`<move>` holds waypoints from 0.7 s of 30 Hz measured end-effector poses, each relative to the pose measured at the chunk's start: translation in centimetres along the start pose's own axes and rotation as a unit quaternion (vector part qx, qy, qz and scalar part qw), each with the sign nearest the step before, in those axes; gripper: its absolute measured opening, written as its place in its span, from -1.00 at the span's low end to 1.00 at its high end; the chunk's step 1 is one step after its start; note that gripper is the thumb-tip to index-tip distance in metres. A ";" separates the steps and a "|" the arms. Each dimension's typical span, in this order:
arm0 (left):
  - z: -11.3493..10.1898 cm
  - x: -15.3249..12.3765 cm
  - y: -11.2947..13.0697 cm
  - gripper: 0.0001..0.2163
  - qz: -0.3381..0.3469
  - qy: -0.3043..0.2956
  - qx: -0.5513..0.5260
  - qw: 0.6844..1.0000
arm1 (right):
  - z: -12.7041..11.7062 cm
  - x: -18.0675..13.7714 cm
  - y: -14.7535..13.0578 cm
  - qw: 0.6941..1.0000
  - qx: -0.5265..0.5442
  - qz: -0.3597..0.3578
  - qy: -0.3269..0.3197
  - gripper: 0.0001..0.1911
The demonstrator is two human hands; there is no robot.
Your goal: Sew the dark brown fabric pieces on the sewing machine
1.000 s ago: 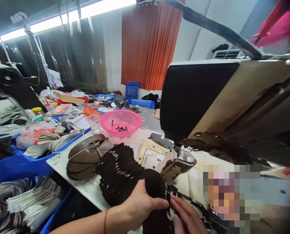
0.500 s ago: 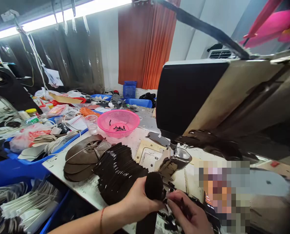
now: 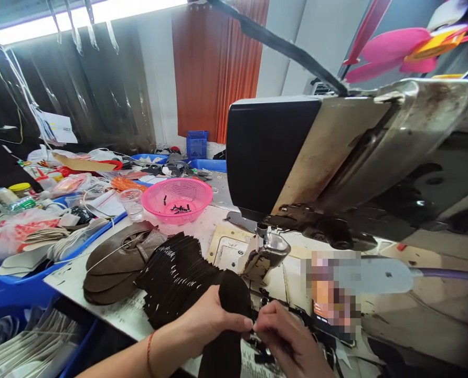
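Observation:
My left hand (image 3: 208, 320) is closed on a black sole-shaped piece (image 3: 234, 291), its thumb lying along the edge. The piece stands upright and runs down past the lower frame edge. Close to the thumb tip, my right hand (image 3: 287, 336) is closed in a pinch at that same edge. Whatever sits between its fingertips is too small to make out. A fanned stack of black cut pieces (image 3: 171, 278) lies just left of my left hand. Small black scraps (image 3: 263, 357) are scattered under my right hand.
Behind the hands stands a sewing machine (image 3: 273, 157) with a metal post (image 3: 267, 257). Brown rounded pieces (image 3: 112, 262) and a pink basket (image 3: 177, 202) of small black bits share the white table. Blue bins (image 3: 80, 357) are at left, a phone (image 3: 336, 310) at right.
The view has swung to the right, so things sit farther left. The black piece has turned to show more of its broad face. My right fingers have drawn in closer to its edge.

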State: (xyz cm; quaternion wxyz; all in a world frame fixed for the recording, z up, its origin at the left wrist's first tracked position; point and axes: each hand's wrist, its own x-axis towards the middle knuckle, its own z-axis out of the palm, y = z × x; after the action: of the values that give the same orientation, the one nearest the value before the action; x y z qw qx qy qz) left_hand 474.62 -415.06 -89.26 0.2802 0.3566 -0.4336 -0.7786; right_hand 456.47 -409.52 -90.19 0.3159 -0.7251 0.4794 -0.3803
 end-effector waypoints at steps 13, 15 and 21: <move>0.6 0.1 -0.2 -0.79 0.051 0.073 -0.031 0.996 | 1.7 -0.4 -0.4 0.988 0.079 0.098 0.086 -0.76; 1.0 0.0 -0.4 -0.82 0.087 0.088 -0.025 0.992 | 2.6 -0.5 -0.5 0.960 0.155 0.181 0.148 -0.64; 1.2 -0.4 -0.2 -0.81 0.106 0.069 -0.036 0.991 | 3.1 -0.4 -0.7 0.881 0.316 0.307 0.172 -0.47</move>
State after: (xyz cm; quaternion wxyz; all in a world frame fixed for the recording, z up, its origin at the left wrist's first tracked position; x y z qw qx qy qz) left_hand 473.87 -414.13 -88.87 0.4035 0.3512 -0.4199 -0.7332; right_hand 459.35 -408.61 -91.33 0.5415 -0.3264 0.5794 -0.5143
